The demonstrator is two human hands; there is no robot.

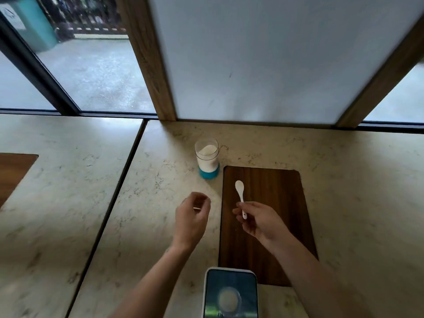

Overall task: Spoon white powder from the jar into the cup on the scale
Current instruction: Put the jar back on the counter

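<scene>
A clear jar (pixel 207 158) with a blue base stands open on the marble counter, about half full of white powder. My right hand (pixel 258 220) holds a small white spoon (pixel 240 191) by its handle over a dark wooden board (pixel 275 203), bowl pointing away from me and toward the jar. My left hand (pixel 192 218) hovers above the counter left of the board, fingers curled and apart, holding nothing. No cup or scale is in view.
A phone (pixel 230 292) with a lit screen lies at the near edge of the counter. A seam (pixel 110 203) splits the counter from a second slab on the left. A wood-framed white panel (pixel 263 60) and windows rise behind the jar.
</scene>
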